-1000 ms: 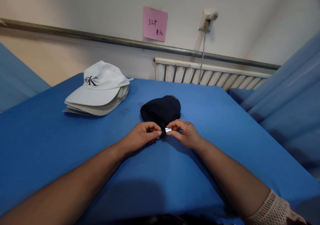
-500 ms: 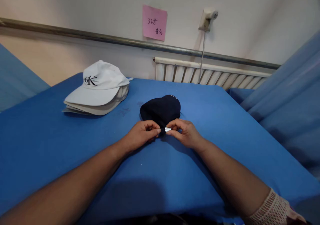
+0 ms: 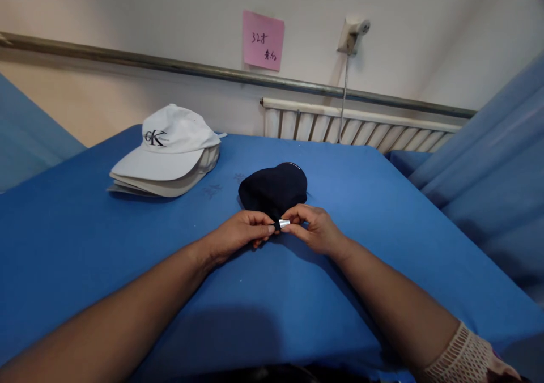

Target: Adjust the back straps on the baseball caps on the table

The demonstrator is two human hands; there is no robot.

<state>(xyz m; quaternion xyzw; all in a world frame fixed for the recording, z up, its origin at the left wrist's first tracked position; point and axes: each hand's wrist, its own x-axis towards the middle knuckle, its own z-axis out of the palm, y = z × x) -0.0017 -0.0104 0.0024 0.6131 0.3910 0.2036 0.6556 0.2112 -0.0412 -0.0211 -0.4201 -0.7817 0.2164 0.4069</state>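
Note:
A dark navy cap (image 3: 274,187) lies on the blue-covered table, its back strap toward me. My left hand (image 3: 246,230) pinches the dark strap between thumb and fingers, close to a shiny silver buckle (image 3: 284,223). From the other side, my right hand (image 3: 314,227) grips that buckle with thumb and forefinger. Both hands almost meet at the near edge of the cap. How the strap runs through the buckle is too small to make out.
A stack of caps with a white one (image 3: 172,139) on top sits at the back left of the blue table (image 3: 340,326). Behind are a radiator (image 3: 323,125), a metal rail (image 3: 191,68) and a plugged-in cord (image 3: 345,97). A blue curtain (image 3: 501,173) hangs at the right.
My left hand has shifted slightly toward the buckle and a little nearer to me, its fingers more closed on the strap. The buckle is tilted a bit more. My right hand is nearly still.

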